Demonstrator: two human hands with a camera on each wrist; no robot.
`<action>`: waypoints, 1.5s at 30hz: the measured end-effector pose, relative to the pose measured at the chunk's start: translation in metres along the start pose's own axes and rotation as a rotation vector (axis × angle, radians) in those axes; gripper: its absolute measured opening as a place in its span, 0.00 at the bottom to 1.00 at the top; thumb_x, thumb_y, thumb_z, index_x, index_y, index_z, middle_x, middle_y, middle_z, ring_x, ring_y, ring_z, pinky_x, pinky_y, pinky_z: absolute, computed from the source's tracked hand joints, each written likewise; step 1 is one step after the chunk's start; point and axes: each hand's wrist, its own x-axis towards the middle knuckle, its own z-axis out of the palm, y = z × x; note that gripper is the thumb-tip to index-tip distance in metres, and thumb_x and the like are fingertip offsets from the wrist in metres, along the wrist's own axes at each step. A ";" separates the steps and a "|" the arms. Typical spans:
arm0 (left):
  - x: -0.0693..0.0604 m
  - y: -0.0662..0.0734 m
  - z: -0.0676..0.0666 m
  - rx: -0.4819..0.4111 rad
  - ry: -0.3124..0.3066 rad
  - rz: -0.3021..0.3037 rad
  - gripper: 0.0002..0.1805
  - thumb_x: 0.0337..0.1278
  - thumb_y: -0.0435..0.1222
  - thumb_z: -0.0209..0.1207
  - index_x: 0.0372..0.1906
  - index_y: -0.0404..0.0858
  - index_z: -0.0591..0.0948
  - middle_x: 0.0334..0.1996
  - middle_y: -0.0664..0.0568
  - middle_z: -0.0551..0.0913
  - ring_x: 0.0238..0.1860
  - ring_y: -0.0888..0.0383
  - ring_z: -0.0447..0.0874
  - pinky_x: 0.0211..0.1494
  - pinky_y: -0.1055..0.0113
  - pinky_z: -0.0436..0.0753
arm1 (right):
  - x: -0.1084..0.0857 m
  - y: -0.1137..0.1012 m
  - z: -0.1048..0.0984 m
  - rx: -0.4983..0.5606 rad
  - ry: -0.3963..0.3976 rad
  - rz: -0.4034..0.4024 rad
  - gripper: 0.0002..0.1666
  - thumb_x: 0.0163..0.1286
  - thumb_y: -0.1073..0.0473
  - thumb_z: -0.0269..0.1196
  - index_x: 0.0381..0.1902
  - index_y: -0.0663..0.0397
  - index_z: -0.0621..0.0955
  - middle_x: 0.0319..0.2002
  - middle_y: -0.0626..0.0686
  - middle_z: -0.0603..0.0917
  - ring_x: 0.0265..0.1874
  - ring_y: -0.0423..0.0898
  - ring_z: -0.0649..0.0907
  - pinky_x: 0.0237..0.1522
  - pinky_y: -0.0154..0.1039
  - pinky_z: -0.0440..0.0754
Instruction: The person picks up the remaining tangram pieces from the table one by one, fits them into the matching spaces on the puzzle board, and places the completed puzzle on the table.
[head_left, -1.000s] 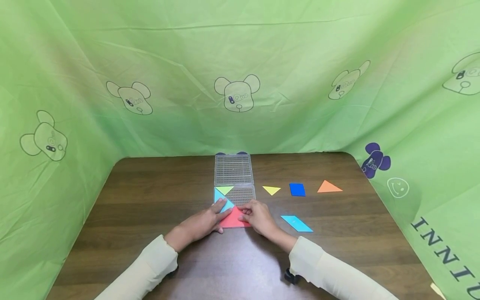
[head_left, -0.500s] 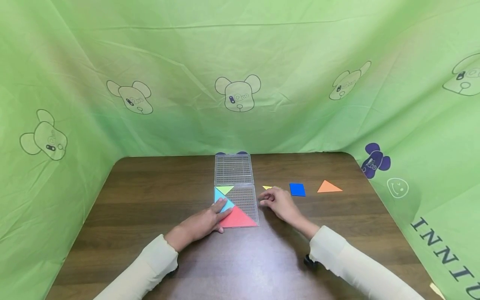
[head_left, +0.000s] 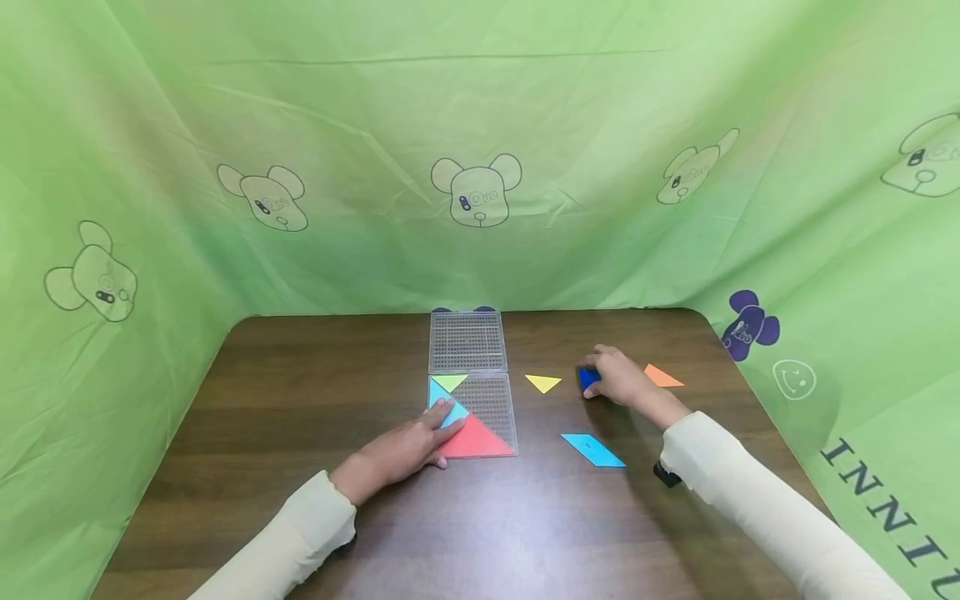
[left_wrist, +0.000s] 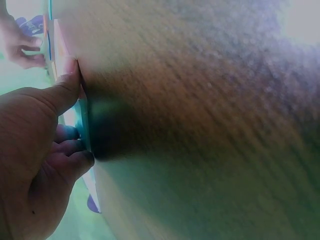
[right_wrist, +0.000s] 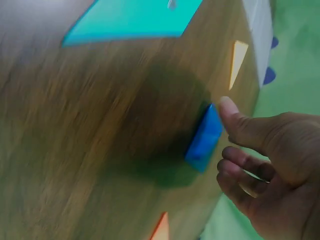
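Observation:
In the head view, a clear hinged plastic case [head_left: 491, 400] lies unfolded. Its near half holds a green triangle [head_left: 450, 382], a light-blue piece [head_left: 437, 392] partly under fingers and a large red triangle [head_left: 476, 437]. My left hand [head_left: 397, 448] holds that half at its front-left corner, fingers over the pieces and thumb by the front edge. At the right, my right hand [head_left: 618, 377] reaches over a blue square [head_left: 587, 380], partly covering it. In the right wrist view the square [right_wrist: 205, 140] lies on the table between thumb and fingers, with no firm grip showing.
A yellow triangle [head_left: 543, 383] lies between the case and the square. A light-blue parallelogram [head_left: 594, 450] sits nearer the front. An orange triangle [head_left: 663, 376] is beside my right hand. Green cloth [head_left: 360, 267] hangs around the wooden table [head_left: 300, 400].
My right hand has left the red triangle, passed over the yellow triangle and moved rightward to the blue square. My left hand stays on the case.

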 end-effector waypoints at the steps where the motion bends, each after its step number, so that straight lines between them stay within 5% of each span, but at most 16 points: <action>1: 0.000 0.000 0.000 -0.005 0.000 -0.002 0.38 0.71 0.49 0.59 0.80 0.45 0.63 0.83 0.39 0.50 0.82 0.40 0.53 0.68 0.51 0.80 | 0.000 0.003 0.000 -0.009 -0.013 0.004 0.32 0.61 0.61 0.76 0.62 0.66 0.81 0.68 0.77 0.71 0.70 0.75 0.68 0.67 0.67 0.73; 9: 0.000 0.000 0.001 -0.021 0.001 0.008 0.37 0.71 0.49 0.59 0.80 0.44 0.63 0.83 0.39 0.50 0.82 0.39 0.52 0.70 0.50 0.78 | 0.002 0.018 0.004 -0.017 0.007 -0.037 0.30 0.57 0.65 0.78 0.57 0.67 0.83 0.63 0.75 0.77 0.65 0.74 0.75 0.62 0.65 0.79; 21: 0.000 0.000 0.001 -0.013 0.017 0.013 0.38 0.71 0.49 0.60 0.80 0.44 0.63 0.83 0.39 0.50 0.82 0.40 0.53 0.71 0.51 0.77 | 0.008 0.023 0.004 0.036 0.066 -0.035 0.24 0.50 0.68 0.81 0.42 0.66 0.80 0.41 0.61 0.83 0.43 0.58 0.83 0.49 0.57 0.85; 26: -0.001 0.001 0.001 -0.015 0.004 -0.002 0.38 0.71 0.50 0.59 0.80 0.46 0.62 0.83 0.40 0.49 0.82 0.41 0.53 0.72 0.52 0.76 | 0.009 0.027 0.004 0.073 0.072 -0.014 0.19 0.55 0.69 0.78 0.40 0.62 0.79 0.36 0.59 0.83 0.38 0.54 0.82 0.44 0.52 0.85; 33: -0.001 0.002 -0.001 -0.018 -0.007 -0.015 0.38 0.71 0.50 0.59 0.80 0.47 0.62 0.83 0.41 0.49 0.81 0.41 0.55 0.71 0.50 0.76 | 0.004 0.029 -0.004 0.138 0.144 -0.098 0.08 0.62 0.75 0.69 0.32 0.62 0.80 0.27 0.55 0.82 0.28 0.48 0.80 0.32 0.41 0.82; 38: 0.000 0.001 -0.001 -0.016 -0.011 -0.018 0.38 0.71 0.50 0.60 0.80 0.47 0.62 0.83 0.41 0.49 0.82 0.41 0.54 0.71 0.50 0.76 | 0.003 0.030 -0.011 0.184 0.151 -0.110 0.08 0.61 0.79 0.66 0.36 0.66 0.82 0.27 0.56 0.84 0.29 0.47 0.84 0.32 0.40 0.84; 45: 0.001 0.001 -0.002 -0.016 -0.007 -0.009 0.38 0.71 0.50 0.60 0.80 0.46 0.62 0.83 0.40 0.49 0.82 0.41 0.53 0.71 0.51 0.77 | 0.004 0.026 -0.020 0.235 0.152 -0.022 0.07 0.65 0.72 0.68 0.42 0.68 0.84 0.33 0.59 0.87 0.35 0.52 0.85 0.39 0.45 0.86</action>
